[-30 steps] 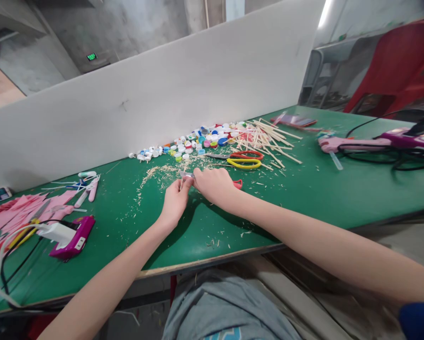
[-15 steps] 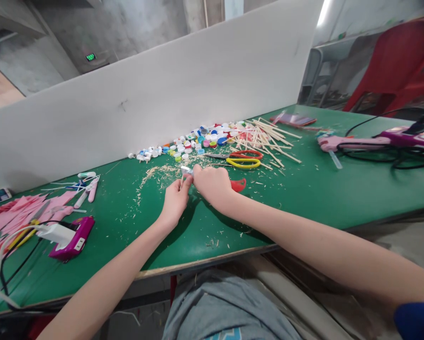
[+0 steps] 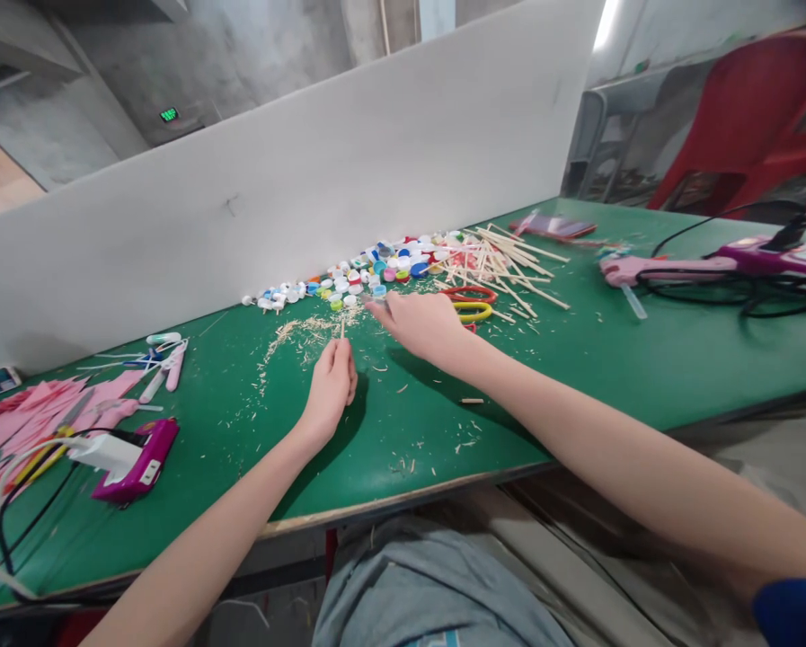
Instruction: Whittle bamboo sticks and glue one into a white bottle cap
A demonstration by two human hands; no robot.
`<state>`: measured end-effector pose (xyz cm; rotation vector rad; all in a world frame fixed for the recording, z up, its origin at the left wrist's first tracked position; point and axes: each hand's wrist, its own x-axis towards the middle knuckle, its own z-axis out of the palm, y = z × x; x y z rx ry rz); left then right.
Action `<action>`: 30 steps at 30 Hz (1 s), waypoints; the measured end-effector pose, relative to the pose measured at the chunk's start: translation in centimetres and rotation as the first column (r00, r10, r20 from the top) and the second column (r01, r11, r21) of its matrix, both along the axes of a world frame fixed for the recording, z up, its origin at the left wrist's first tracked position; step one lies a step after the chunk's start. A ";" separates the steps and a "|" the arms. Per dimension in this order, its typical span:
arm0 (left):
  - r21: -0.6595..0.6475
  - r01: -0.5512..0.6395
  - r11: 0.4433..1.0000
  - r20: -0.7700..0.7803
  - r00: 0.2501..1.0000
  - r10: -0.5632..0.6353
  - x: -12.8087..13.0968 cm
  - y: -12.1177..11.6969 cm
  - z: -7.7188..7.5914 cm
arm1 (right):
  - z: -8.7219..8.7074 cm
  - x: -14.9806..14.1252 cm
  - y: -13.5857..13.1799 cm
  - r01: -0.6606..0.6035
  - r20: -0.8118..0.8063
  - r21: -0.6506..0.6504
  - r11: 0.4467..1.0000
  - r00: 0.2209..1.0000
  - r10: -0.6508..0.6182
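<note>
A thin wooden stick point(image 3: 342, 329) pokes up from between the closed fingers of my left hand point(image 3: 333, 377), over the middle of the green table. To its right, my right hand point(image 3: 420, 323) is wrapped round a red-handled knife, mostly hidden; a bit of red shows behind the fist and a pale blade tip at its front. The two hands are apart. Wood shavings point(image 3: 295, 332) lie scattered in front of them. A short piece of stick point(image 3: 472, 401) lies below my right hand. Scissors with red and yellow handles point(image 3: 473, 311) are partly covered by that hand.
Behind my hands are a heap of coloured bottle caps point(image 3: 355, 276) and a pile of wooden sticks point(image 3: 517, 261) along the white partition point(image 3: 274, 198). Pink sheets point(image 3: 39, 413) and a purple power strip point(image 3: 139, 463) lie left; a pink glue gun point(image 3: 668, 270) lies right.
My right hand has moved up and away from my left, taking the knife off the stick. My left hand has dropped slightly. A short stick piece now shows on the table.
</note>
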<state>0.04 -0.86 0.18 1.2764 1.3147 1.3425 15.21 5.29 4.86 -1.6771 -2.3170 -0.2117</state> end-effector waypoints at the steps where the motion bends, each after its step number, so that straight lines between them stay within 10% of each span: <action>1: 0.004 0.003 1.000 0.004 1.000 -0.003 0.0 0.1 -0.1 | 0.0 -0.2 -0.2 -0.055 0.004 0.007 0.998 0.998 0.055; 18: -0.008 0.053 0.999 0.036 0.998 -0.053 -0.3 0.5 -0.3 | -1.0 -0.8 -0.7 -0.359 0.091 -0.023 0.933 0.929 0.359; 30: 0.079 -0.042 0.996 -0.201 0.978 0.057 -1.0 0.8 -0.8 | -1.5 -1.5 -1.0 -0.282 0.150 -0.042 0.958 0.947 0.285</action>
